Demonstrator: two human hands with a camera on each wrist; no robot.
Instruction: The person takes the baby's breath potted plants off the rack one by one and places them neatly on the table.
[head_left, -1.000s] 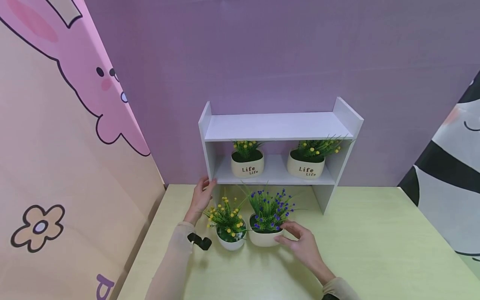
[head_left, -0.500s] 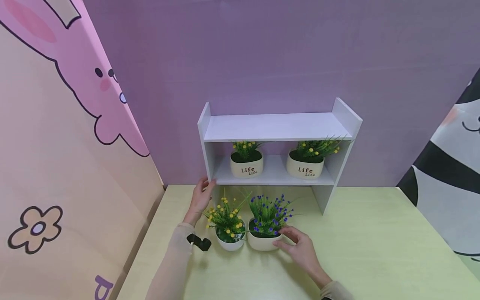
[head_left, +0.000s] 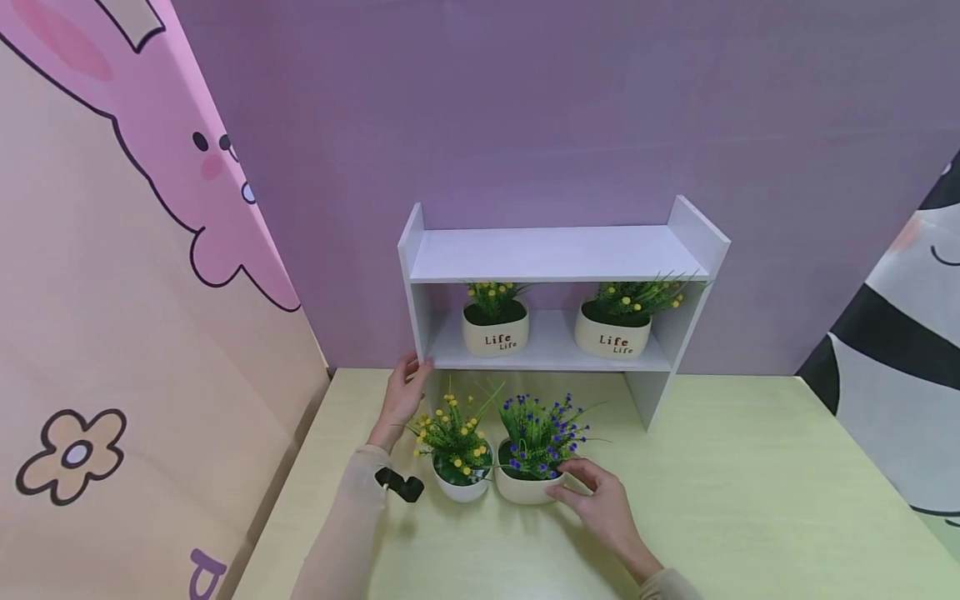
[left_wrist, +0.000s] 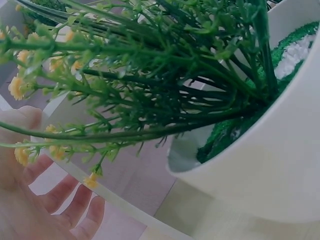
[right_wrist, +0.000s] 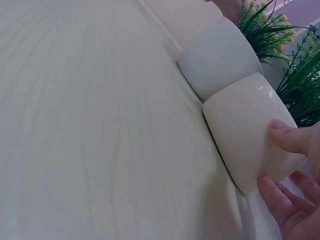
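My right hand point(head_left: 603, 504) holds a cream pot of artificial purple-blue flowers point(head_left: 527, 490) by its right side, thumb in front and fingers round the end. In the right wrist view this pot point(right_wrist: 245, 135) sits on the table against a white pot point(right_wrist: 217, 60). That white pot of artificial yellow flowers point(head_left: 461, 492) stands just to the left. With thumb and fingers, my left hand point(head_left: 401, 400) grips the left side panel of a white two-tier shelf point(head_left: 555, 254). In the left wrist view its fingers point(left_wrist: 62, 195) lie along the panel edge, behind yellow flowers.
On the middle board stand two cream pots lettered "Life", a left one point(head_left: 495, 338) and a right one point(head_left: 611, 340), both with yellow flowers. The shelf stands on a pale wooden table point(head_left: 750, 483) before a purple wall point(head_left: 555, 108). A cartoon-printed wall point(head_left: 165, 350) borders the left.
The purple-blue flower pot in my right hand has come down slightly toward me and now sits level with the yellow flower pot. My left hand stays on the shelf.
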